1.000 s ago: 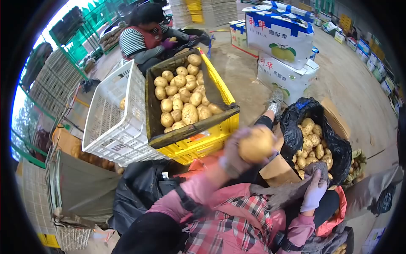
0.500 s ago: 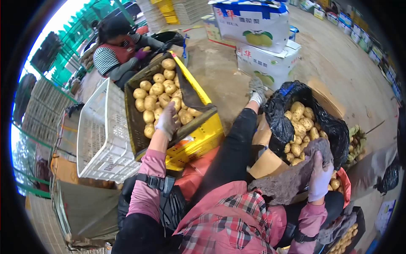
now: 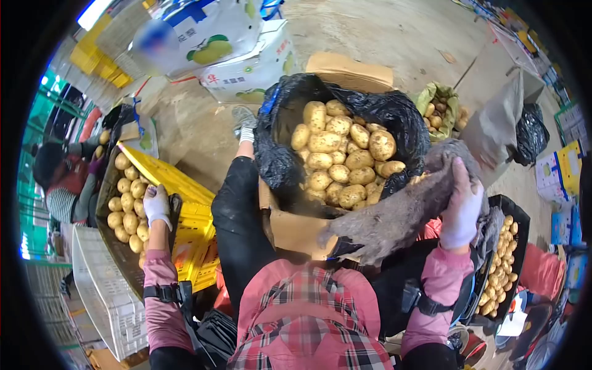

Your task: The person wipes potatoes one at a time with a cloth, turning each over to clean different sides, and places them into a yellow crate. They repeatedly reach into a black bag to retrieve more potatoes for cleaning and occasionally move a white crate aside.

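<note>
My left hand (image 3: 157, 208), in a pale glove, is at the inner side of the yellow crate (image 3: 196, 237), close beside its potatoes (image 3: 128, 202). Its fingers are curled in, and what they hold, if anything, cannot be made out. A grey, ragged cloth (image 3: 394, 213) is gripped by my gloved right hand (image 3: 462, 213), thumb on top. The cloth stretches across the near edge of a cardboard box (image 3: 299, 229) lined with a black plastic bag (image 3: 280, 163). Large, dirt-specked potatoes (image 3: 338, 151) fill the bag.
White fruit cartons (image 3: 246, 65) are stacked ahead on the left. A white plastic crate (image 3: 111, 290) touches the yellow one. Beyond sits another person (image 3: 65, 179) holding a potato. At right are a black-lined container of small potatoes (image 3: 498, 268) and a green bag (image 3: 436, 111).
The view has swung right and down over the cardboard box. My left hand has gone from spread over the crate's potatoes to curled at its side. My right hand still grips the cloth.
</note>
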A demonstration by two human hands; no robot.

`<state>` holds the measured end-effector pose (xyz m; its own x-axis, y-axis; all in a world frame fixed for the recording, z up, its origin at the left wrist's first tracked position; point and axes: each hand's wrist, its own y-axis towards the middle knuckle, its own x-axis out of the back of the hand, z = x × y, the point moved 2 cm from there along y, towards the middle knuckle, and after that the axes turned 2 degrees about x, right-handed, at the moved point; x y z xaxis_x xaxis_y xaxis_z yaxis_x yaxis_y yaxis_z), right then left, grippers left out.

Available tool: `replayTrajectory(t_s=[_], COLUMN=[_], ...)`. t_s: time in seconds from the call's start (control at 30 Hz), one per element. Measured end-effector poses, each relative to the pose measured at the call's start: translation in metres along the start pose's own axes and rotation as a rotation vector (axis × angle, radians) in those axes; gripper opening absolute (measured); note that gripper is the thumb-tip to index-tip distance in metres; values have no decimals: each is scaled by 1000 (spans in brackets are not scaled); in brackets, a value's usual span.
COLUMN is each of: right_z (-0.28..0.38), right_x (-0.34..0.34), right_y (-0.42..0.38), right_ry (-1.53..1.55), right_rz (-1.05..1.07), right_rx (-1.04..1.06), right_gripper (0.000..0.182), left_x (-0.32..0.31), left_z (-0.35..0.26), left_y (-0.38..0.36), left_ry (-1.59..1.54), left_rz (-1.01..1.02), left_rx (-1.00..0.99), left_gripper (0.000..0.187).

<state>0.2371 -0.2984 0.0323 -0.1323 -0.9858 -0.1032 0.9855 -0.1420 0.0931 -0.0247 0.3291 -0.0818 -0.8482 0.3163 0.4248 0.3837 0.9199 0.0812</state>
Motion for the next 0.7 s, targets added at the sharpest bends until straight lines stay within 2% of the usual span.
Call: replayTrajectory(t_s=[0.07, 0.1, 0.13, 0.17, 0.23, 0.3, 0.33, 0.43, 0.47, 0.5, 0.57, 0.67, 0.7], right_z=[25, 23, 18, 13, 3, 11, 16, -3, -16, -31, -83, -121, -136], right_x=[5, 10, 14, 17, 25, 20, 10, -24, -33, -39, -42, -59, -60], right_y=[-20, -19, -19, -20, -16, -14, -14, 16, 30, 45, 80, 86, 81], right_ry=[-192, -120, -48, 25, 13, 44, 112, -202, -332, -462, -850, -1472, -1519], right_rz=[45, 28, 13, 1, 82, 164, 177, 363, 411, 457, 389, 639, 708], right_rx=[276, 186, 96, 3, -17, -35, -73, 253, 274, 298, 258, 176, 304], right_gripper=[28, 28, 28, 29, 27, 27, 27, 26, 27, 30, 38, 37, 35], left_x=[-4, -8, -12, -3, -12, -9, -10, -10, -13, -12, -15, -29, -26], left_z=[6, 7, -10, 7, -33, -23, -20, -23, -21, -19, -17, -29, -38], left_y=[1, 0, -13, 0, -27, -16, -16, -27, -33, -36, -39, -50, -56], left_ry=[155, 230, 188, 453, 659, 632, 614, 660, 517, 501, 463, 623, 693], left_rz=[-69, -104, -91, -173, -166, -120, -131, -127, -112, -104, -89, -24, -33], left_rx=[-68, -103, -58, -252, -258, -141, -245, -356, -309, -312, -322, -434, -465], left_gripper=[14, 16, 21, 24, 27, 26, 29, 33, 37, 37, 36, 30, 28])
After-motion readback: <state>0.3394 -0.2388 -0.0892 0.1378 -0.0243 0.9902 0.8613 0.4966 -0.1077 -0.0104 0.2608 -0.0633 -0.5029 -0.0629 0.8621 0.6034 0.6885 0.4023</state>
